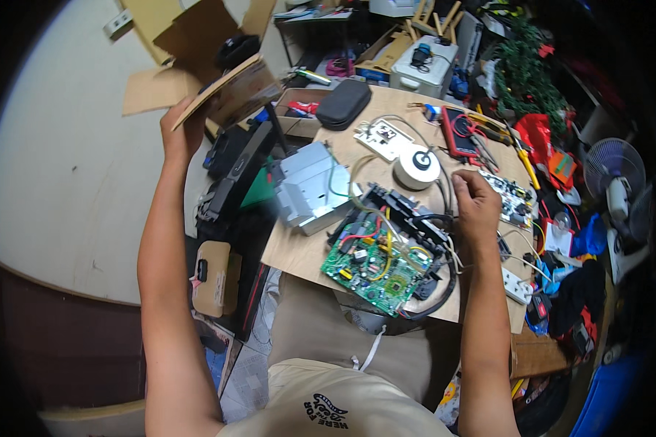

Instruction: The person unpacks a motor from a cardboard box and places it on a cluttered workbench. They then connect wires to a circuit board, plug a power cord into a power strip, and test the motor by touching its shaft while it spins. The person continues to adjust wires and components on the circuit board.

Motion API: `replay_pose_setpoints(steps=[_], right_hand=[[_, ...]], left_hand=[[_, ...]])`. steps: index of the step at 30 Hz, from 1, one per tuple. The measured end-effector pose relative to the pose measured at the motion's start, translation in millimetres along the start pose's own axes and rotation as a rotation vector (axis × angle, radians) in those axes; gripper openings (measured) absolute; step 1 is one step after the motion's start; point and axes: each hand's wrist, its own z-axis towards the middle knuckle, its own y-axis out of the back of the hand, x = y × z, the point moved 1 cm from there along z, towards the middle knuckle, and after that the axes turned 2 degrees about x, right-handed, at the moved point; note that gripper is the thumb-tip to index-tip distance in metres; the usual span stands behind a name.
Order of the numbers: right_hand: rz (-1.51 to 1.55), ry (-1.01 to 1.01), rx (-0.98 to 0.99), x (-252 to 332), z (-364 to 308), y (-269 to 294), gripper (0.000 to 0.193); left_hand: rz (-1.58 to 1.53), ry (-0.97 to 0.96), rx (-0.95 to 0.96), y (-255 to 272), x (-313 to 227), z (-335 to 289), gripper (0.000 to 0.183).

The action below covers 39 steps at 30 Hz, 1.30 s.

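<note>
Raised at the upper left, my left hand (182,131) grips the edge of a flat brown cardboard piece (242,93), its fingers partly hidden behind it. My right hand (478,204) is above the right part of the table, thumb and fingers curled together; what they hold, if anything, I cannot make out. Left of it stands a white round motor (417,169) with a black centre. Nearer to me lies a green circuit board (377,266) with wires, beside a black plastic frame (401,211). A folded sheet-metal housing (312,188) sits at the table's left edge.
On the wooden table (293,251) are a black zip case (344,105), a white panel (383,138), a red multimeter (459,132), another circuit board (510,198) and a white power strip (516,285). Left are an open cardboard box (197,36) and a wall. A fan (616,171) stands right.
</note>
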Motion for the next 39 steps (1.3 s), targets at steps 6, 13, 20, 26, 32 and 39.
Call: replay_pose_setpoints(steps=[6, 13, 20, 26, 32, 39], right_hand=[[0.099, -0.068, 0.109, -8.7, 2.3, 3.5, 0.014], [0.030, -0.283, 0.221, -10.2, 9.7, 14.3, 0.021], [-0.471, 0.023, 0.689, 52.5, 13.8, 11.8, 0.071], [-0.514, -0.073, 0.655, 49.0, 31.8, 3.1, 0.062], [-0.642, -0.172, 0.589, 17.9, 55.2, -28.5, 0.114], [-0.612, -0.109, 0.521, 3.2, 66.3, -46.5, 0.092]], left_hand=[[0.223, 0.153, 0.074, 15.2, 108.7, -118.7, 0.016], [-0.178, 0.564, -0.144, -17.0, 229.7, -322.1, 0.025], [0.175, 0.655, -0.052, -26.2, 267.1, -428.7, 0.029], [0.218, 0.925, 0.084, -54.6, 295.0, -471.8, 0.030], [0.079, 1.023, 0.085, -68.9, 290.1, -478.5, 0.036], [0.135, 0.995, 0.130, -72.3, 256.8, -455.6, 0.039]])
